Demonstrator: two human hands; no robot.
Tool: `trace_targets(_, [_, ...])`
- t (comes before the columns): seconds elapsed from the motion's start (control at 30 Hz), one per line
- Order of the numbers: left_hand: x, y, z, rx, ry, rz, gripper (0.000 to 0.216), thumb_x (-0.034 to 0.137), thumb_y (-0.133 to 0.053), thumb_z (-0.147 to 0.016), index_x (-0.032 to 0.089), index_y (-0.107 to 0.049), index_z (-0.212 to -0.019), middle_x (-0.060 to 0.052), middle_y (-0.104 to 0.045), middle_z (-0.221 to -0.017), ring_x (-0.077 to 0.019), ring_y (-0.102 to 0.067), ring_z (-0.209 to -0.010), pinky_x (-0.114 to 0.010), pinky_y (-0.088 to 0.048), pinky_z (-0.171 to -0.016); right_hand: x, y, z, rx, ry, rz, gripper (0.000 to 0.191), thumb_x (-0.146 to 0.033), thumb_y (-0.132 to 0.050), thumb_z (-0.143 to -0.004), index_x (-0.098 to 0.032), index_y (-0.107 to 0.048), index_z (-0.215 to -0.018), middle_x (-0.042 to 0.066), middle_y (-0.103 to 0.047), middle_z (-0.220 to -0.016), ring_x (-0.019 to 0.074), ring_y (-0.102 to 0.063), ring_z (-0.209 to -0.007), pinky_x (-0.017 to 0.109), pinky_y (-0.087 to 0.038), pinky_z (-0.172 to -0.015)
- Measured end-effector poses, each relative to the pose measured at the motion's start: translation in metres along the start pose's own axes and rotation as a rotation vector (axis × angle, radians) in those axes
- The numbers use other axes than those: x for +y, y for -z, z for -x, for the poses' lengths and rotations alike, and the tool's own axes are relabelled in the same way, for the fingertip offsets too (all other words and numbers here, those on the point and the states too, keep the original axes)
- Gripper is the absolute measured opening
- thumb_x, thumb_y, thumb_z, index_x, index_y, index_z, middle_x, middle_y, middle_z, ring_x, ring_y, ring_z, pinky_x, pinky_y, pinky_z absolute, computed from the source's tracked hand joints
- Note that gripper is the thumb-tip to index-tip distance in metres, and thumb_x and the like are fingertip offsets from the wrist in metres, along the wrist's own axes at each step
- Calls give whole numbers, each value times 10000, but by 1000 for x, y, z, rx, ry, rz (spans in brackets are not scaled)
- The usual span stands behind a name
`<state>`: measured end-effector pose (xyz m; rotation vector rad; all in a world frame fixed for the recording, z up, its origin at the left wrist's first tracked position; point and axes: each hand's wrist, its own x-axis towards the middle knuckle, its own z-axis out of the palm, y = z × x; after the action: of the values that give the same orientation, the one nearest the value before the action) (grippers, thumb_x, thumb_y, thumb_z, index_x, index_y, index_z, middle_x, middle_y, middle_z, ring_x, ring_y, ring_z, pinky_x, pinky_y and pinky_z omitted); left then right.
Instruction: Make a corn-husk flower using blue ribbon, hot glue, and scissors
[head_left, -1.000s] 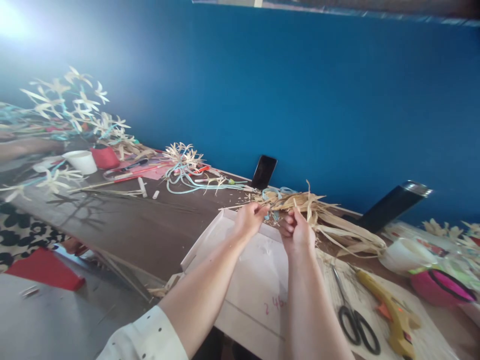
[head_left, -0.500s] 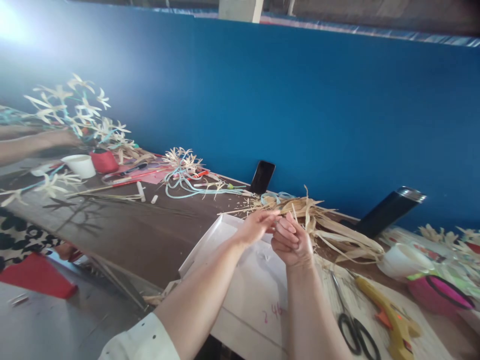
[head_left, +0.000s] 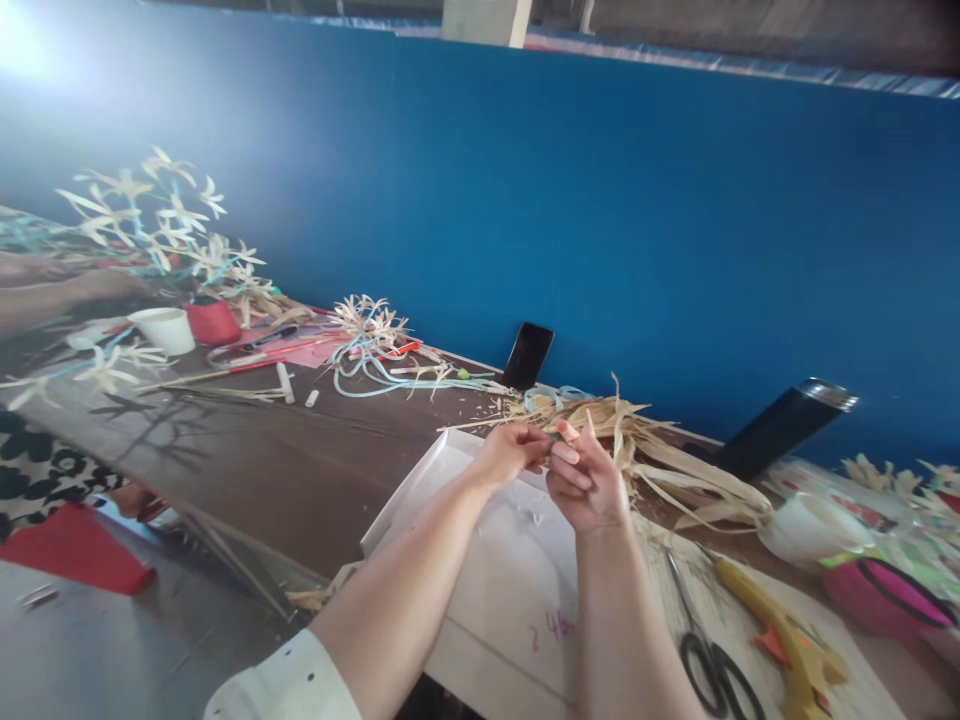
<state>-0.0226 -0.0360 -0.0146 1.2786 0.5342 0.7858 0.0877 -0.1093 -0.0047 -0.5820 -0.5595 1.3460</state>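
Note:
My left hand (head_left: pixel 511 452) reaches over a white box lid (head_left: pixel 480 540), thumb and fingers pinched together. Against its fingertips is my right hand (head_left: pixel 589 480), its fingers curled inward and the fingertips close together. Whatever sits between the two hands is too small and too covered to name; only a faint bluish speck shows there. Just behind them lies a heap of dried corn husks (head_left: pixel 652 450). Red marks are written on the near part of the lid.
Right of my arms lie scissors (head_left: pixel 705 640) and a yellow glue gun (head_left: pixel 787 630). A black bottle (head_left: pixel 784 430) leans beyond the husks, near a white cup (head_left: pixel 810 525). A phone (head_left: pixel 528 355) rests against the blue wall. At left, a co-worker's arm (head_left: pixel 67 300) is near husk flowers (head_left: pixel 176 215).
My right hand's fingers have loosened and shifted slightly, its index finger lifting. My left fingertips have curled in more. The co-worker's hand at left has moved a little.

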Motion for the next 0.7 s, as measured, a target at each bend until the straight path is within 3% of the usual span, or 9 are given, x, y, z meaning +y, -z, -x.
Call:
trace_targets(0.17, [1,2,-4,99,-33,258,332,380,-756,-582,104,-628,-714,4,-563,-586,-65,-513,-515,-223,-457,-572,-1,3,-8,376,254,120,207,-317,-687,-699,-154,-613,-805,-78,-462,-525,2,-277,-340,111,-190,-291])
trace_targets(0.27, [5,4,-4,132,-50,368,333,366,-771,-562,107,-633,-720,2,-576,-606,-55,-502,-508,-204,-437,-552,-2,5,-10,545,376,165,266,-370,-687,-692,-162,-632,-848,-68,-492,-529,13,-296,-351,123,-184,-296])
trace_targets(0.33, [6,5,-4,159,-74,417,322,348,-772,-562,111,-644,-737,0,-584,-631,-49,-499,-518,-197,-439,-559,-3,4,-8,526,373,174,349,-439,-662,-713,-178,-641,-943,-48,-544,-572,20,-321,-367,128,-212,-312])
trace_targets(0.47, [6,6,-3,178,-141,353,310,383,-716,-636,124,-670,-800,-11,-603,-686,-59,-512,-543,-217,-460,-598,-1,-4,-4,341,236,206,532,-603,-555,-742,-219,-611,-1106,16,-645,-721,41,-392,-414,147,-266,-347])
trace_targets(0.6, [6,7,0,213,-169,2,382,484,-598,-728,145,-693,-876,-30,-627,-707,-114,-564,-616,-244,-460,-628,3,-10,-4,317,209,348,617,-659,-496,-749,-205,-599,-1154,56,-676,-782,60,-425,-433,173,-306,-372])
trace_targets(0.7, [10,5,4,218,-268,-277,406,513,-575,-734,159,-704,-883,-42,-646,-785,-164,-591,-759,-250,-457,-683,8,-11,-5,300,194,426,633,-671,-469,-757,-180,-619,-1129,62,-672,-775,65,-421,-432,187,-298,-371])
